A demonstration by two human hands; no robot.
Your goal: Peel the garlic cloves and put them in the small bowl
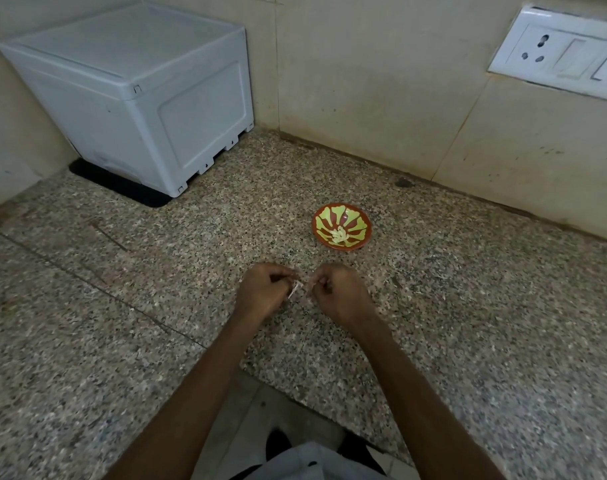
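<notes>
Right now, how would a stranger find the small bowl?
Start at the white plastic box in the far left corner and look right along the speckled stone counter. The small bowl stands alone beyond the right hand, holding peeled garlic cloves. Only it shows red-brown and yellow-green stripes.

A speckled grey-and-brown granite counter (468, 323) fills most of the view, with thin seams crossing its left part. It meets a beige tiled wall (364, 81) in a corner, the tiles smudged and marked near the joint. In that corner stands a white rectangular plastic box (139, 109) with moulded panels, resting on a black mat (122, 185). High on the right wall sits a white plastic switch-and-socket plate (565, 53). A small dark stain (403, 182) lies on the counter close to the wall. Below the counter's front edge pale floor tiles (239, 420) show. The light is dim and even.
</notes>
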